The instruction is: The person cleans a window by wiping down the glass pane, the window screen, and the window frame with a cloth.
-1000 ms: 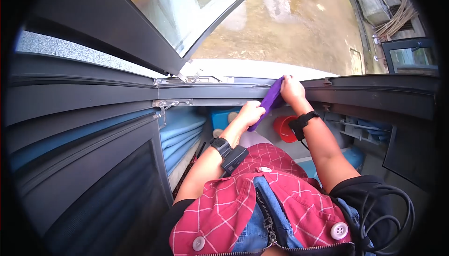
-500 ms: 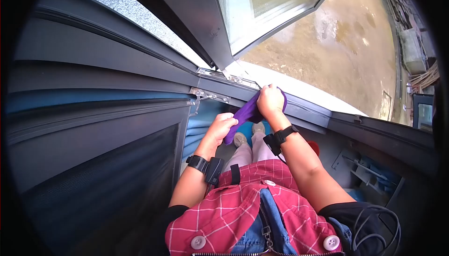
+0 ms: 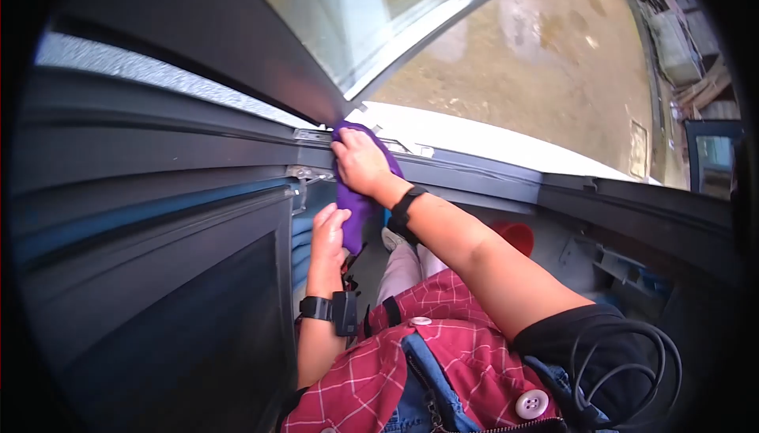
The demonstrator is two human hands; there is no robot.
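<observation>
A purple cloth [image 3: 357, 213] stretches between my two hands over the lower window frame [image 3: 466, 170]. My right hand [image 3: 362, 164] grips its upper part with bent fingers, up against the frame near the metal hinge arm [image 3: 407, 147]. Lower and to the left, my left hand [image 3: 327, 237] is closed on the cloth's hanging end. Just beyond my right hand is the bottom corner of the outward-open window sash [image 3: 316, 101]. The cloth hides the frame surface under my right hand.
A dark screen panel [image 3: 198, 298] stands on the left, with a metal fitting [image 3: 308, 173] at its upper corner. A red bucket [image 3: 515, 237] sits below the frame on the right. Muddy ground [image 3: 553, 61] lies outside.
Both hands have moved left with the cloth, my right hand going from the middle of the frame to the sash corner. The camera view has also shifted.
</observation>
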